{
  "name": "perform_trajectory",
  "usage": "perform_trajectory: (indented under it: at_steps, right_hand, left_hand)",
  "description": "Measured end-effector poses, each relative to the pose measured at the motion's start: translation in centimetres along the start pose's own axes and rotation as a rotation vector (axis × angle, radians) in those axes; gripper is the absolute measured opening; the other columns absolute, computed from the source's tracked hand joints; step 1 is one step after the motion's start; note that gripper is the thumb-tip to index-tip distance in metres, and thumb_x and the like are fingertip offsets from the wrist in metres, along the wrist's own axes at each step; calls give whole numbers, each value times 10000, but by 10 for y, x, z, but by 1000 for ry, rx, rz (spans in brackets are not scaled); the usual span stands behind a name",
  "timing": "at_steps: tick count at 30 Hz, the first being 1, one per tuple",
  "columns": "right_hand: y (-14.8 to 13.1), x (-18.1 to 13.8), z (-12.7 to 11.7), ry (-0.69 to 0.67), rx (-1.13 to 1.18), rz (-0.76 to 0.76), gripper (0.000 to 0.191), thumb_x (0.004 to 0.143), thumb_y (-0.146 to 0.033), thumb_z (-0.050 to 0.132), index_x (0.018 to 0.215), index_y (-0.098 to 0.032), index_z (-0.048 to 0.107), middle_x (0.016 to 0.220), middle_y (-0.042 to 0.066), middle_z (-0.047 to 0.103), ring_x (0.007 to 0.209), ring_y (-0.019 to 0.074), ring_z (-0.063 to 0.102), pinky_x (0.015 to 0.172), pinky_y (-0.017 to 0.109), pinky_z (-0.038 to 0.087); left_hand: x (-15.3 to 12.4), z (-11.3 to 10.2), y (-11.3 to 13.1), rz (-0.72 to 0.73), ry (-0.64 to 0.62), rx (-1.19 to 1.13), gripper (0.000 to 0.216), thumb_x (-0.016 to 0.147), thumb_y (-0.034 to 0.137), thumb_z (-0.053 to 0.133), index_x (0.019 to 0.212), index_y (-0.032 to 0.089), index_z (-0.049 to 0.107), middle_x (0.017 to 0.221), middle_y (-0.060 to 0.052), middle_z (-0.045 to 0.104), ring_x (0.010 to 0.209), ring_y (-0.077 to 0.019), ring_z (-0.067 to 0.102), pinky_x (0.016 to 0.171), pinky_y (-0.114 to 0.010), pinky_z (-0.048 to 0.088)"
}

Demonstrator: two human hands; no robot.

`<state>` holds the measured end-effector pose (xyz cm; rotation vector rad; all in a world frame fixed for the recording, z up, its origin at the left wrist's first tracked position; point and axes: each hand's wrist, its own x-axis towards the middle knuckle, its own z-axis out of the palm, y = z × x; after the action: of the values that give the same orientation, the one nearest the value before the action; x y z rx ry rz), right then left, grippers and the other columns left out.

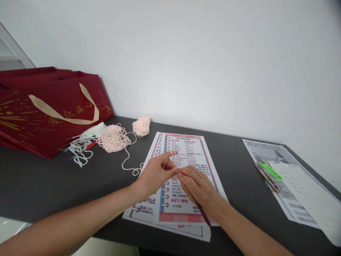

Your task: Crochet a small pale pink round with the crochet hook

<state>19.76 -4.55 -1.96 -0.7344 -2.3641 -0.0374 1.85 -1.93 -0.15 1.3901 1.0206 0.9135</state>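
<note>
My left hand (157,173) and my right hand (198,186) meet over a printed instruction sheet (186,149) on the dark table (48,177). The left hand pinches a thin strand of pale pink yarn (128,160), looped over its raised forefinger. In my closed right hand is a crochet hook (204,213) with a dark red handle; its tip sits at the left fingertips. The strand runs back to a loose tangle of pink yarn (114,138) and a small pink ball (141,125).
Red gift bags (45,106) with a beige ribbon handle lie at the back left, white yarn (82,144) beside them. At the right lie paper sheets (293,177) with green-handled tools (270,171) on them. A white wall stands behind the table.
</note>
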Motion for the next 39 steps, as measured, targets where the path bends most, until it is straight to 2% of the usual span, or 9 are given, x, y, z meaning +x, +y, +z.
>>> perform_trajectory:
  at_steps: [5,10,14,18,24,28,30,34,39]
  right_hand:
    - [0,4,-2,37,-157,-96,164,878,-46,445,994,-142,510,898,119,618,778,205,533,637,331,495]
    - [-17,11,5,47,-200,92,151,881,-41,420,869,-173,492,807,95,584,684,191,504,576,318,472]
    - [-20,7,10,140,99,258,152,882,-44,416,912,-185,465,869,76,550,756,179,543,635,306,488]
    - [-18,-1,10,277,338,308,207,868,-48,459,981,-221,473,938,45,541,824,158,569,699,291,486]
    - [-21,6,6,429,842,728,70,894,-176,503,855,-228,531,783,-18,561,625,108,563,614,273,467]
    - [-17,17,2,503,1264,923,97,875,-216,527,782,-203,549,708,-17,565,578,106,523,529,250,458]
    - [-14,18,0,487,1349,968,115,874,-218,523,764,-195,545,710,-12,564,579,104,519,518,244,462]
    - [-12,8,-1,365,998,820,67,892,-183,506,845,-215,541,755,-14,579,606,107,578,585,261,478]
    - [-15,0,-7,168,375,277,192,858,-44,494,957,-206,524,965,61,578,859,166,587,743,300,488]
  left_hand:
    - [1,1,3,-285,-112,-462,493,687,213,733,1135,120,551,672,26,634,631,-103,584,705,-257,426]
    - [0,7,0,-221,1,-436,460,682,237,738,1088,127,553,659,28,625,628,-111,572,682,-258,420]
    - [-1,9,-1,-82,56,-237,471,719,251,699,1141,129,529,627,53,558,614,-108,515,643,-255,394]
    - [-1,6,1,48,78,-102,424,776,253,638,1172,159,523,655,54,522,629,-107,486,640,-254,384]
    - [0,-1,4,165,115,53,374,799,227,603,1165,187,539,663,49,528,632,-112,498,660,-257,394]
    - [-1,-3,6,235,154,235,220,804,218,596,1023,196,610,763,7,620,737,-143,563,717,-270,402]
    - [-1,-4,6,235,155,272,105,801,211,595,900,193,622,824,-8,653,758,-147,578,711,-267,406]
    - [0,-5,6,220,142,291,54,790,198,597,843,193,608,854,-9,672,711,-137,576,687,-267,412]
    - [1,-7,4,242,138,299,51,799,176,574,751,193,577,773,-2,641,762,-151,581,727,-273,407]
